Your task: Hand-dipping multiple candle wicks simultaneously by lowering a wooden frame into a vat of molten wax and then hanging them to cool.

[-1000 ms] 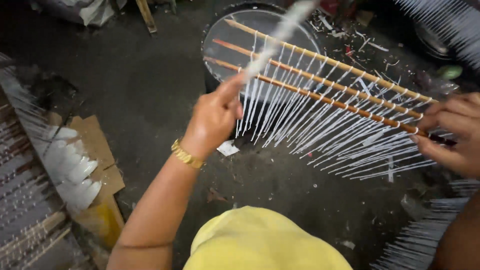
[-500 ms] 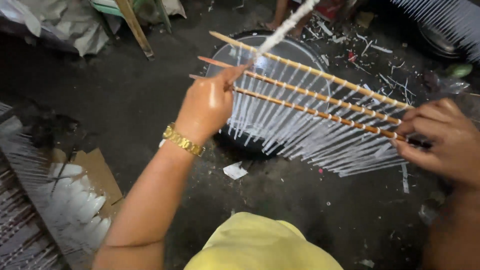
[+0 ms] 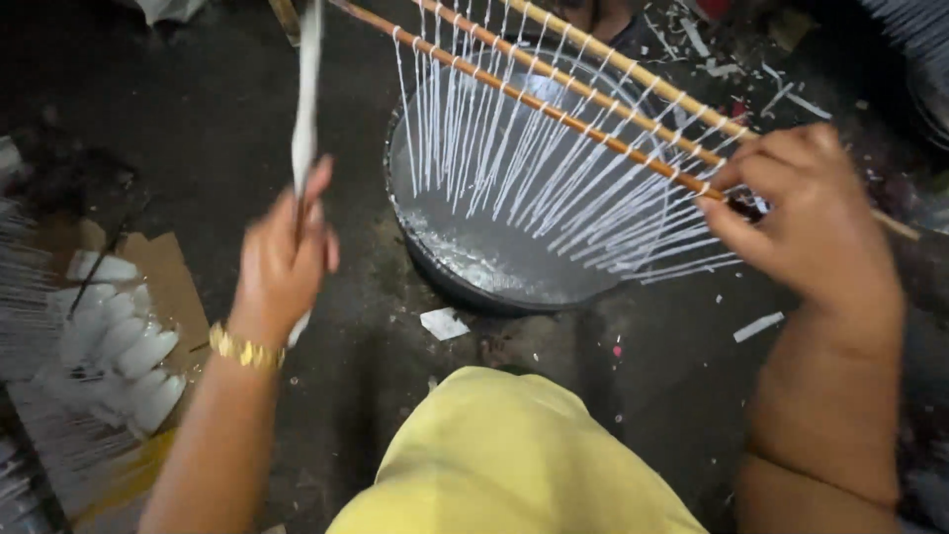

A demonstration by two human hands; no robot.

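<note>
Dark, gritty floor (image 3: pixel 376 178) lay underfoot, littered with white scraps. Left hand (image 3: pixel 282 262) was clamped around a wax-caked white stick (image 3: pixel 306 109), top cut off. Right hand (image 3: pixel 806 222) gripped bamboo rods (image 3: pixel 554 104) strung with thin white tapers (image 3: pixel 514 168), dangling over a round dark basin (image 3: pixel 494 267) of pale liquid.

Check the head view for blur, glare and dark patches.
Head view: left hand and its white-coated stick are motion-smeared; right hand slightly soft; liquid in the round basin shows dull sheen; floor and corners fall into deep shadow.
</note>
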